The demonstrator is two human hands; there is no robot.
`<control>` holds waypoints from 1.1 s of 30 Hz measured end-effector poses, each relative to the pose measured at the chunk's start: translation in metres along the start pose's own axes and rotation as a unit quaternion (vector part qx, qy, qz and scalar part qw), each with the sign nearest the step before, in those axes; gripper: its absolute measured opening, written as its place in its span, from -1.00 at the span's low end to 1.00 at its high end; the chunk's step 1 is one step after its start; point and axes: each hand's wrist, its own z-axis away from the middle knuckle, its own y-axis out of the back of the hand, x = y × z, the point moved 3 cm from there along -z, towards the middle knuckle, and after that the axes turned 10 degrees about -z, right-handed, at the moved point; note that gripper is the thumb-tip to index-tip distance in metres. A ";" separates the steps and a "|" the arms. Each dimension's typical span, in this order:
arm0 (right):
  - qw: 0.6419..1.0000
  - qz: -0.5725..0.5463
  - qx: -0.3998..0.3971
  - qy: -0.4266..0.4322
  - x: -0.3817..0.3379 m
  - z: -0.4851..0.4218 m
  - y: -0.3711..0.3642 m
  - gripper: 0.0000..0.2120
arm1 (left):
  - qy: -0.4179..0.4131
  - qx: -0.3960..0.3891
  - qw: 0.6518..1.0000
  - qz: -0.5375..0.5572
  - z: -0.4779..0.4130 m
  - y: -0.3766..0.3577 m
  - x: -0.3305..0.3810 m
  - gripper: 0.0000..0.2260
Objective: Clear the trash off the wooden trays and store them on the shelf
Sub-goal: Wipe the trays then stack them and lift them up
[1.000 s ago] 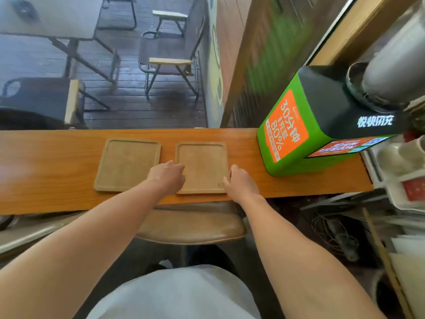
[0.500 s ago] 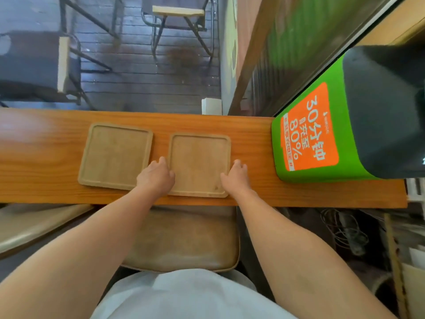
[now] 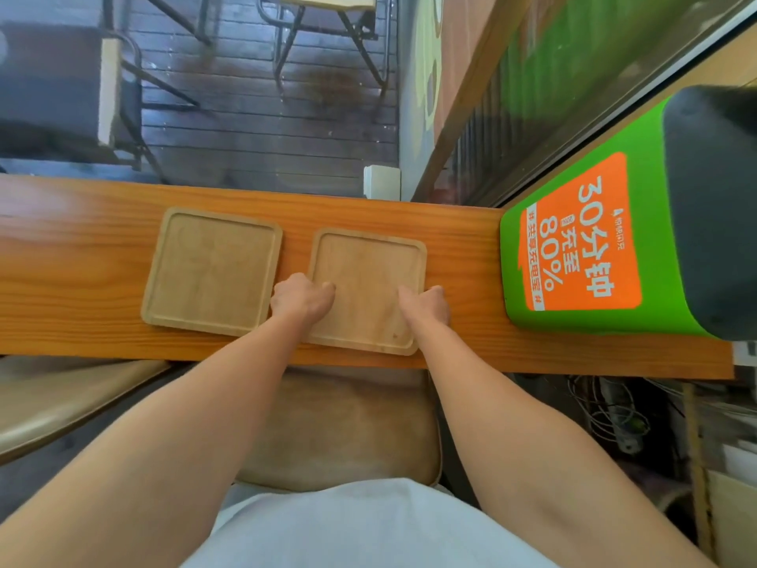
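Two square wooden trays lie side by side on a long wooden counter (image 3: pixel 73 289). The left tray (image 3: pixel 213 272) is bare and untouched. The right tray (image 3: pixel 368 276) is held at both sides: my left hand (image 3: pixel 301 299) grips its left edge with the thumb on top, and my right hand (image 3: pixel 426 307) grips its right edge, thumb lying on the tray's surface. Both trays look empty of trash. The right tray's near edge sits close to the counter's front edge.
A large green and black box (image 3: pixel 606 256) with an orange label stands on the counter right of the trays. A tan padded stool (image 3: pixel 340 428) sits below the counter. Cables (image 3: pixel 610 407) hang at lower right. Chairs stand on dark decking beyond the window.
My thumbs have come over the right tray's edges, so both hands now clasp it. The view has tilted down and moved closer to the counter.
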 end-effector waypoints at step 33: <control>0.995 -0.093 -0.018 0.030 -0.093 0.117 -0.218 -0.28 | -0.035 -0.011 0.993 0.112 -0.109 0.133 -0.198 -0.39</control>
